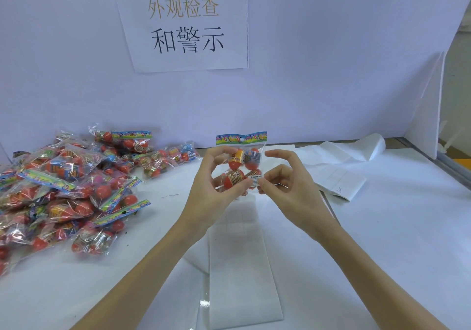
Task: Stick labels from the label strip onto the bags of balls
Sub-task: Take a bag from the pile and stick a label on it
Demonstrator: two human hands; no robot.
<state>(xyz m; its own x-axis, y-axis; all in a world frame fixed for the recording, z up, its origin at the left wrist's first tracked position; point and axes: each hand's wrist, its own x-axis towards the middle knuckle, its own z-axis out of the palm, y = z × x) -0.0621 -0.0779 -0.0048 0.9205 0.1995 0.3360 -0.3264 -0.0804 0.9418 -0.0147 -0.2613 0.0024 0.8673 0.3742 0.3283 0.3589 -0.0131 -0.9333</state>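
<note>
Bag [242,161] is held upright off the worktop [382,227] by your left hand [216,189], fingers pinching it, so your right hand [285,187] can pinch the label [255,179] on flat.

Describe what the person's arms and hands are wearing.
Nothing shows on either. The left hand and right hand are bare: no gloves, rings, watch or bracelet. Both forearms are uncovered down to the frame's bottom edge, with no sleeve in view.

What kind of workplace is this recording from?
Probably a packing or inspection bench in a toy factory. A printed Chinese sign hangs on the partition, many identical bags of balls are heaped on the white table, and both hands work a warning label onto one bag.
</note>
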